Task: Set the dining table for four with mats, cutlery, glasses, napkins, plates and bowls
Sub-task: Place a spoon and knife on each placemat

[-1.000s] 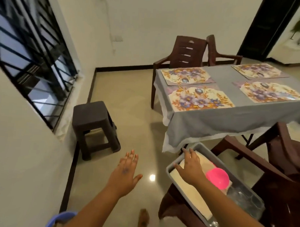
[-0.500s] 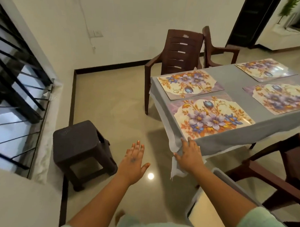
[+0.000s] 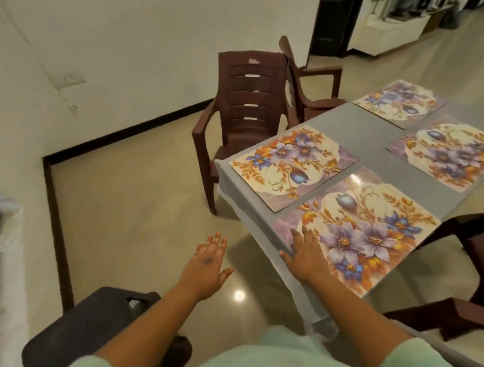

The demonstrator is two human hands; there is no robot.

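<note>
Cream walls and a glossy beige floor [image 3: 130, 207] framed the rectangular dining table [image 3: 374, 138], which was draped in a grey cloth and ran away toward the upper right of the room. Four rectangular floral placemats, printed with purple and blue flowers and orange leaves, lay flat on it in two pairs. The nearest placemat [image 3: 365, 231] sat at the table's near corner with its long axis running along the near edge, just beside the second placemat [image 3: 291, 165]; the third placemat [image 3: 450, 155] and the fourth placemat [image 3: 400, 102] lay farther off, apart from the first pair. No writing or brand could be read on any of them.

The person's right hand [image 3: 305, 254] rested palm down on the near corner of the nearest placemat, fingers straight and spread, gripping nothing. The left hand [image 3: 208, 261] hung in the air over the floor, left of the table, fingers straight and together, holding nothing.

Two dark brown plastic armchairs [image 3: 249, 106] stood at the far-left end of the table, and a dark plastic stool [image 3: 93, 323] stood on the floor at the lower left.
</note>
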